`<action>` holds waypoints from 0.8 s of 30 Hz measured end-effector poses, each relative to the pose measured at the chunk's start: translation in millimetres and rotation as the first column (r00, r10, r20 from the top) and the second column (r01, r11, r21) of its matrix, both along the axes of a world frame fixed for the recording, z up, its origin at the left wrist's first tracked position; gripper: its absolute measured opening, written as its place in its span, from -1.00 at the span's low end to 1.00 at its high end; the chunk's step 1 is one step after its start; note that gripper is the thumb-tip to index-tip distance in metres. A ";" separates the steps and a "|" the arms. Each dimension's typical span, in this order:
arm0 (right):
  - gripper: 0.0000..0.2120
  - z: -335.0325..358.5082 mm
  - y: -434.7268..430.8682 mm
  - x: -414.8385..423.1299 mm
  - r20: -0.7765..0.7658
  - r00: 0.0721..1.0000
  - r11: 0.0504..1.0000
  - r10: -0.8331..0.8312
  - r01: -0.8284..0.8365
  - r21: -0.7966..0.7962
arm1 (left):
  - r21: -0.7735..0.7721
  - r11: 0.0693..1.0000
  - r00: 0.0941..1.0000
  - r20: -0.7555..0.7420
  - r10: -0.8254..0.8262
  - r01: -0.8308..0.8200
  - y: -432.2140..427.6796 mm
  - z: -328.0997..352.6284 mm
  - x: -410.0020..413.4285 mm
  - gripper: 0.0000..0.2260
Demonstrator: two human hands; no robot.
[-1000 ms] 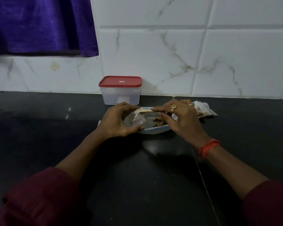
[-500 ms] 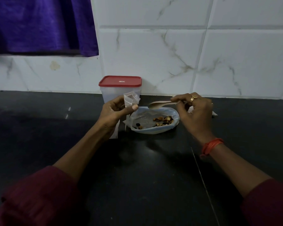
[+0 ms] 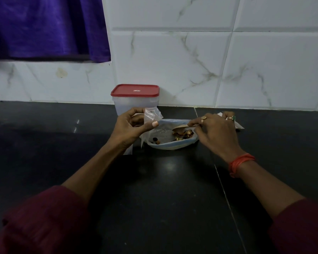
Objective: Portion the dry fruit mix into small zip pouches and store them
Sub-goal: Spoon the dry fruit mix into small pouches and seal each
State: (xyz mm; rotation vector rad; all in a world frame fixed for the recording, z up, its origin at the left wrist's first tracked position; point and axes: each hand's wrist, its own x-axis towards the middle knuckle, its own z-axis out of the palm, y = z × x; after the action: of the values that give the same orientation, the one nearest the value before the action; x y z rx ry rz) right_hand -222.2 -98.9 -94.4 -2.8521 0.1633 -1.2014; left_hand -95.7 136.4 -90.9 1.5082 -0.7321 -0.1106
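A pale blue plate (image 3: pixel 173 145) on the black counter holds a little dry fruit mix (image 3: pixel 183 134). My left hand (image 3: pixel 130 128) pinches a small clear zip pouch (image 3: pixel 151 115) upright, just left of the plate, mouth upward. My right hand (image 3: pixel 217 133) grips a spoon (image 3: pixel 180 127) whose bowl dips among the fruit at the plate's right side. Filled pouches (image 3: pixel 237 124) lie behind my right hand, mostly hidden.
A clear plastic container with a red lid (image 3: pixel 135 90) stands against the tiled wall right behind the plate. More empty pouches (image 3: pixel 128 151) lie under my left wrist. A purple curtain (image 3: pixel 44 28) hangs at the upper left.
Both hands were over the plate a second ago. My left hand then lifted one pouch upright, my right took up the spoon and has now lowered it into the fruit.
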 end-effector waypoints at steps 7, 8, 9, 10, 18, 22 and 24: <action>-0.71 2.6 0.9 0.2 0.080 0.997 0.966 0.004 -0.025 0.259 | 0.072 0.996 0.997 0.052 -0.050 0.046 1.8 1.2 -0.2 -0.43; -0.74 1.8 -0.1 0.0 0.059 0.998 0.968 0.002 -0.017 0.252 | 0.083 0.995 0.996 0.059 -0.065 0.060 2.2 1.5 -0.5 -0.43; -0.77 1.4 -1.8 -0.3 0.035 0.999 0.970 0.002 -0.010 0.241 | 0.094 0.993 0.995 0.067 -0.078 0.072 2.4 1.6 -1.0 -0.44; -0.80 1.4 -3.3 -0.8 0.006 1.000 0.972 0.008 -0.009 0.236 | 0.103 0.992 0.994 0.074 -0.086 0.079 2.2 1.5 -1.8 -0.45; -0.76 4.8 -3.9 -3.5 0.037 0.996 0.934 0.083 -0.090 0.345 | 0.112 0.992 0.993 0.091 -0.069 0.059 -0.4 1.2 -3.3 -0.50; -0.74 2.4 -1.1 0.8 -0.049 0.988 0.876 0.146 -0.106 0.470 | 0.127 0.990 0.992 0.102 -0.075 0.062 -0.4 -0.2 -2.4 -0.49; -0.74 1.4 -1.6 3.0 -0.060 0.988 0.869 0.142 -0.095 0.485 | 0.124 0.991 0.993 0.100 -0.066 0.054 -0.2 -0.2 -1.7 -0.50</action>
State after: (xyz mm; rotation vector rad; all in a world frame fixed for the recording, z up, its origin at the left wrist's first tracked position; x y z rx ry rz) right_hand -219.2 -100.6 -93.1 -2.4379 0.2464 -0.8538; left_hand -97.4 136.1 -91.1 1.6171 -0.8677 -0.1244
